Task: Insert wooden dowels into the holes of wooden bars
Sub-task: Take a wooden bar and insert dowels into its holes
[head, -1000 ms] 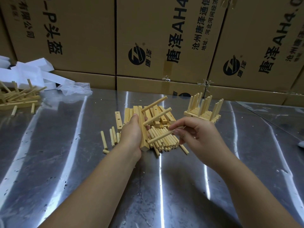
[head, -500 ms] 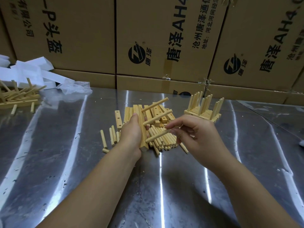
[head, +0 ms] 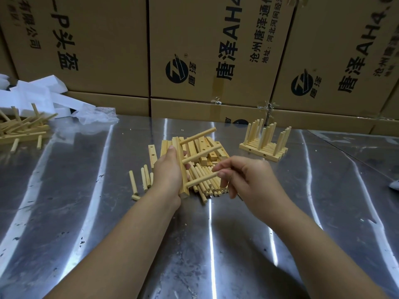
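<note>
Fingers point(head: 222, 167) of the right hand point(head: 248, 180) are being pinched, thumb against forefinger, around the right end of a dowel point(head: 200, 180), the other fingers being kept loosely curled below it. The dowel's far end is being held against the side of a wooden bar point(head: 178, 147), near that bar's lower end; whether it is seated in a hole cannot be told. The wooden bar is being gripped by the left hand point(head: 168, 175), whose fingers are being wrapped round its middle, and it is being kept raised over the tabletop point(head: 86, 212). Two seated dowels point(head: 201, 154) are being carried higher up the wooden bar, jutting to its right. Loose dowels point(head: 207, 184) are being shown heaped just right of the wooden bar, spare bars point(head: 207, 145) just behind it, and a few stray dowels point(head: 144, 178) just left of it. Finished pieces point(head: 263, 143) with upright dowels are being shown well right of the wooden bar, cardboard boxes point(head: 216, 50) far behind it
</note>
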